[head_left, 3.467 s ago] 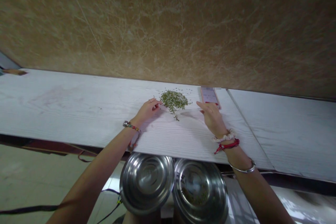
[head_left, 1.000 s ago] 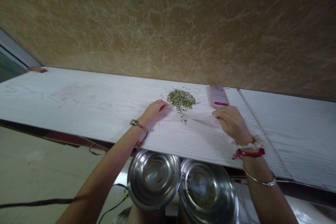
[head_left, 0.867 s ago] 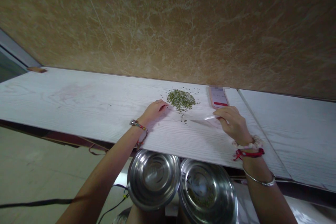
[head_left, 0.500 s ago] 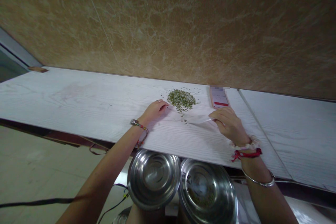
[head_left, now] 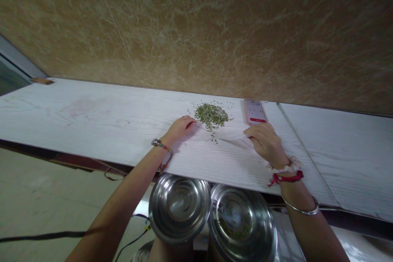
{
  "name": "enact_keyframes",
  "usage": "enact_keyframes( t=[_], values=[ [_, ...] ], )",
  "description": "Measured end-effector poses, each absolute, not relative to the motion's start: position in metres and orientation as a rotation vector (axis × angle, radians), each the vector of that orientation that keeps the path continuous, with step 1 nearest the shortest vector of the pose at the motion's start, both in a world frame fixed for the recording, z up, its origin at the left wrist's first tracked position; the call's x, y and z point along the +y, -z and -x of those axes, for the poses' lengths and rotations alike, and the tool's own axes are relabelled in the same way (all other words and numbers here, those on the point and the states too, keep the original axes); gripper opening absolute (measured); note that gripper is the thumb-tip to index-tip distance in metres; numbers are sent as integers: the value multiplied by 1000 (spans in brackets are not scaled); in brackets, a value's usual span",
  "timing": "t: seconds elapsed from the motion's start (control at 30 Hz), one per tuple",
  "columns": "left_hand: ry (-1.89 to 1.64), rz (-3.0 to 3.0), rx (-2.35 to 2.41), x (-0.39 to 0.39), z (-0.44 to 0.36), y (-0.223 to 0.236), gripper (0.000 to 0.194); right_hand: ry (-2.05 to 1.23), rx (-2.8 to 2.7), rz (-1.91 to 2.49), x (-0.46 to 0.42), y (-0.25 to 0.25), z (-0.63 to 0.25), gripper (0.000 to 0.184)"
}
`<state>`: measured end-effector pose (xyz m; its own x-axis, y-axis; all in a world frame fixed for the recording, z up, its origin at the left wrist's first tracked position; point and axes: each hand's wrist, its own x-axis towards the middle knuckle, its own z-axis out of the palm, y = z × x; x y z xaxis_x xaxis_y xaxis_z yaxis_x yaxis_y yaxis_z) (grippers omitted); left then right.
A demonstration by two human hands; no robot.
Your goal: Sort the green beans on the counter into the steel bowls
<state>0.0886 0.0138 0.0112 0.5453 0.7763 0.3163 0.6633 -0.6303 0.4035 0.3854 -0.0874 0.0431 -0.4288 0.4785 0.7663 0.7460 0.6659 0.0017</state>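
A pile of small green beans or seeds (head_left: 210,114) lies in the middle of the white tabletop, with loose ones around its edges. My right hand (head_left: 265,141) pinches a corner of a thin, whitish, see-through sheet (head_left: 235,136), slightly lifted just right of the pile. How far the sheet runs under the pile is hard to see. At the pile's left edge, my left hand (head_left: 181,127) rests low with its fingers closed together. Whatever lies between those fingertips is hidden.
Beyond my right hand lies a phone (head_left: 255,111) with its screen lit. Below the table's front edge are two steel bowls, the left bowl (head_left: 179,208) and the right bowl (head_left: 242,217), the latter with some green bits inside. A brown marbled wall (head_left: 196,28) rises behind.
My right hand's corner of the sheet has shifted very slightly. Otherwise both hands and the pile stay about where they were; the whole view has moved a little.
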Motion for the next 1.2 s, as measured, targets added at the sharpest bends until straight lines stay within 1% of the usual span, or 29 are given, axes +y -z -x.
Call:
enact_keyframes(
  t=[0.1,0.4,0.6,0.83,1.03,1.2],
  values=[
    [-708,-2549,1201,15,-88,-10,21,416,-2128,911,-88,-43,-383,21],
    [-703,-2564,1190,16,-87,-8,20,495,-2130,946,-87,-44,-386,19],
    [-713,-2562,1189,17,-87,-7,20,478,-2112,928,-88,-45,-384,21],
    [-726,-2571,1186,17,-87,-7,20,507,-2107,949,-87,-44,-384,18],
    [-707,-2572,1195,16,-88,-8,20,470,-2079,925,-87,-44,-384,23],
    [-702,-2572,1200,15,-88,-9,19,531,-2127,928,-86,-44,-380,17]
  ],
)
